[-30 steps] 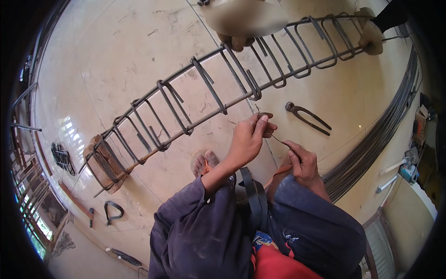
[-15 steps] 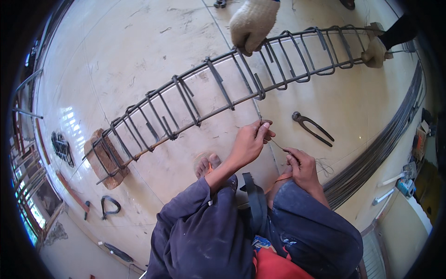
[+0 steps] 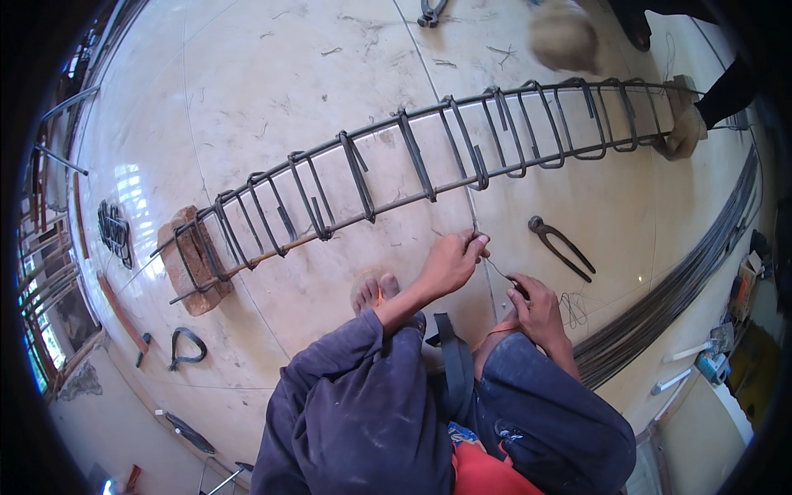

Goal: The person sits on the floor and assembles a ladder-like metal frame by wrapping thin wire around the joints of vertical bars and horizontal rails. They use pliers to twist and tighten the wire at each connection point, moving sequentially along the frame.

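Since the earlier frame, both hands have kept their pinch on the thin tie wire, while a co-worker's gloved hand has drawn back toward 12 o'clock. Left hand, fingers closed narrow on the wire's upper end, sits just below the rebar cage. Right hand, at 4 o'clock from it, grips the lower end. Pincers lie at 3 o'clock. A brick props the cage at 9 o'clock.
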`<state>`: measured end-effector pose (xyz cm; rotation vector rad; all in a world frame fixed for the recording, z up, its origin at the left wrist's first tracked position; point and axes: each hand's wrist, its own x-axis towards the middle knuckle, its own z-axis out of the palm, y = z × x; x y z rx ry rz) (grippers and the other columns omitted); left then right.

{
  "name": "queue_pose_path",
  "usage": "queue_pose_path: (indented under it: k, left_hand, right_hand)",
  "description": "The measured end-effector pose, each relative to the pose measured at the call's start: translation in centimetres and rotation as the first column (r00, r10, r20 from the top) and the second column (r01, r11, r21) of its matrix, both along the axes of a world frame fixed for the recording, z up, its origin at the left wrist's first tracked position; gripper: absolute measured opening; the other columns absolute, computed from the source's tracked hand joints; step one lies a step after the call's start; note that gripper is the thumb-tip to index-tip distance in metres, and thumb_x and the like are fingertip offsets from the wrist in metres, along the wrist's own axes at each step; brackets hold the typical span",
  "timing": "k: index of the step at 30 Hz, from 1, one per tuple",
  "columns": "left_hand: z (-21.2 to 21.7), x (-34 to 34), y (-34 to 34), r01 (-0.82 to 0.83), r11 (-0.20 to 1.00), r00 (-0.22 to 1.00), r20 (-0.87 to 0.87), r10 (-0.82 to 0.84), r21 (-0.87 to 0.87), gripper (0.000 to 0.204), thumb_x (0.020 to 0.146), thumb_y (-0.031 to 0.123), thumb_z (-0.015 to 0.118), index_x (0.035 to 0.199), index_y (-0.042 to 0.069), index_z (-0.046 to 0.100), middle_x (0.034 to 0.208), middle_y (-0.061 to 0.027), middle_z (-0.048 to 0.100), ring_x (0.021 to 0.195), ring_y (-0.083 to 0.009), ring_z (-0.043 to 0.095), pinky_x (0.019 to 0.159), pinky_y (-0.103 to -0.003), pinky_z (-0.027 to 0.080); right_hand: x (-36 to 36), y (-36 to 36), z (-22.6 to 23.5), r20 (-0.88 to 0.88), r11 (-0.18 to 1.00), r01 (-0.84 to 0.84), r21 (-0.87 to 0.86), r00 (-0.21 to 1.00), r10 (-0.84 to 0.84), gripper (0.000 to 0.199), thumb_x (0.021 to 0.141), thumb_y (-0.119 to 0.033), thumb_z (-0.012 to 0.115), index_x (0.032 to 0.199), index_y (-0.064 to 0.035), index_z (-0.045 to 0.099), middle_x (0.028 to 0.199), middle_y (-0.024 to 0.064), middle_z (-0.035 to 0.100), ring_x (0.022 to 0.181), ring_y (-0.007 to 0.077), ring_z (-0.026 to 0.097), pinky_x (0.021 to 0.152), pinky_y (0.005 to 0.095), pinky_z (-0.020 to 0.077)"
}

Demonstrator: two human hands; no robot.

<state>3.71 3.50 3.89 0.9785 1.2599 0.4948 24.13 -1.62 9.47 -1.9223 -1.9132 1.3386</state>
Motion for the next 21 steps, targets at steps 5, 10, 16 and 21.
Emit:
queue_pose_path:
  k: [5,10,16,21]
  left_hand:
    - [-0.9,-0.3,-0.3,0.057,0.998,0.998,-0.019,-0.058,-0.019,0.034,0.098,0.025,0.046,0.104,-0.003,0.064,0.087,-0.0170,0.071,0.081,-0.0303,0.068,0.075,-0.038,0.052]
    - [-0.5,-0.2,-0.5,-0.030,1.000,0.998,0.054,0.030,-0.008,0.035,0.101,0.025,0.043,0.108,-0.002,0.063,0.090,-0.0151,0.070,0.080,-0.0248,0.068,0.074,-0.035,0.052]
    - [1.0,-0.5,0.1,-0.063,0.996,0.990,0.132,0.055,0.060,0.031,0.101,0.024,0.045,0.109,-0.001,0.063,0.089,-0.0136,0.069,0.079,-0.0215,0.067,0.070,-0.033,0.051]
    - [2.5,-1.4,1.4,-0.004,0.937,1.000,-0.023,0.013,0.349,0.022,0.099,0.016,0.049,0.099,0.001,0.065,0.098,-0.0150,0.066,0.089,-0.0262,0.064,0.079,-0.035,0.049]
  right_hand:
    - [0.2,0.4,-0.6,0.023,0.999,-0.025,0.020,0.999,0.025,0.027,0.089,-0.016,0.061,0.112,-0.0024,0.061,0.098,0.0182,0.065,0.094,0.0354,0.061,0.083,0.0417,0.0478]
    - [-1.0,1.2,-1.2,0.003,0.993,-0.089,0.078,0.996,0.089,0.028,0.089,-0.017,0.061,0.112,-0.0019,0.061,0.098,0.0180,0.065,0.094,0.0350,0.060,0.084,0.0414,0.0471]
    - [-1.8,2.9,-2.1,-0.251,0.987,0.014,-0.158,0.967,-0.054,0.032,0.096,-0.024,0.056,0.115,0.0010,0.059,0.099,0.0160,0.066,0.088,0.0254,0.065,0.081,0.0359,0.0496]
    - [-1.6,6.7,-5.3,-0.571,0.765,0.275,-0.583,0.531,-0.626,0.045,0.102,-0.035,0.042,0.124,0.0029,0.054,0.103,0.0146,0.066,0.096,0.0233,0.065,0.088,0.0341,0.0521]
